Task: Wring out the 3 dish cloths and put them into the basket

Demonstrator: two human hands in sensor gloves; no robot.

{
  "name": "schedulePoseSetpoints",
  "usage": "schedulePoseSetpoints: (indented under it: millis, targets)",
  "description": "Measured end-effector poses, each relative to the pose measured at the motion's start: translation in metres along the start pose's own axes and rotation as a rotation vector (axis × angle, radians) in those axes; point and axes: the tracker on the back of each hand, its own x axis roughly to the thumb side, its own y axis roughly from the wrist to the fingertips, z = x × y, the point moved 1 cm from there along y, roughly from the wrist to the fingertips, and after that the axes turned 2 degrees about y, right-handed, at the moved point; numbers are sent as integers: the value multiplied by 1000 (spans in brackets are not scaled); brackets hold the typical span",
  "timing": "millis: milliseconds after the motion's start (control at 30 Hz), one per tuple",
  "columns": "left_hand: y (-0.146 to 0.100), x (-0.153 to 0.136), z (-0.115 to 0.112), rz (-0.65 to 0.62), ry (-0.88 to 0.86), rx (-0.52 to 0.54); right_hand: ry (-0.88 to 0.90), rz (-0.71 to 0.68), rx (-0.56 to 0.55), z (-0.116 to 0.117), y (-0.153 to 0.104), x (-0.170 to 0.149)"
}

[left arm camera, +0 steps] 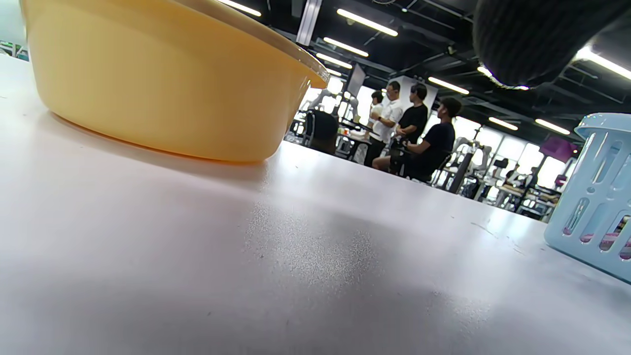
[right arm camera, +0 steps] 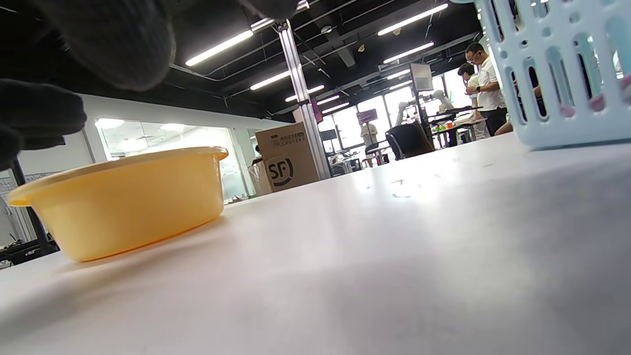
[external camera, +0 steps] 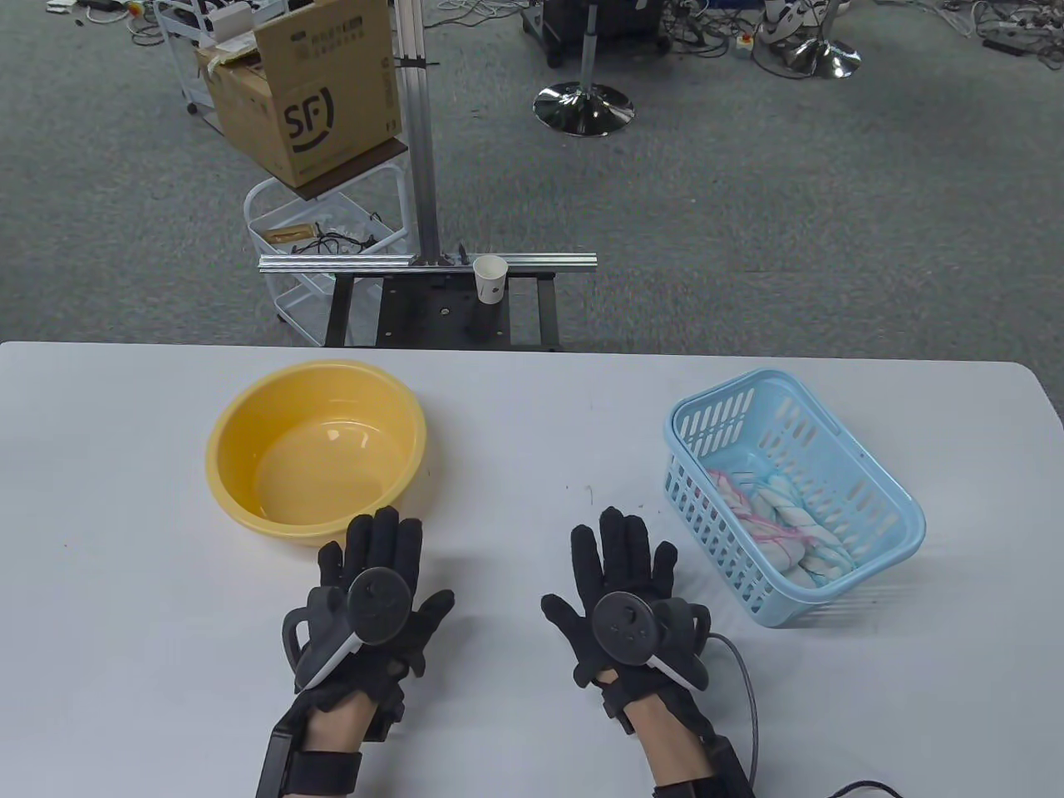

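Judging by the twisted dish cloths [external camera: 790, 524] lying in the basket [external camera: 902, 519] at your two o'clock and the bare-looking basin [external camera: 249, 432] at eleven, you seem finished, left hand [external camera: 374, 594] and right hand [external camera: 623, 594] flat, fingers spread, holding nothing, so just check the basin.

An open-plan lab or research office: grey carpet [external camera: 748, 208] strewn with cables [external camera: 956, 33], an aluminium-profile camera rig [external camera: 416, 133] beyond the white surface [external camera: 532, 416], and an SF shipping carton [external camera: 320, 91] on a wire trolley [external camera: 287, 233]. The wrist views show ceiling strip lights [right arm camera: 219, 47] (black ceiling), glass partitions, office chairs [right arm camera: 406, 140] and people [left arm camera: 411, 128] gathered at desks far beyond the hands.
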Motion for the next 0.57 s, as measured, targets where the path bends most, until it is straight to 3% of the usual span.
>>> schedulePoseSetpoints:
  millis: [567]
  targets:
    - [-1, -3, 1, 14, -7, -4, -4, 26, 25, 0, -1, -1]
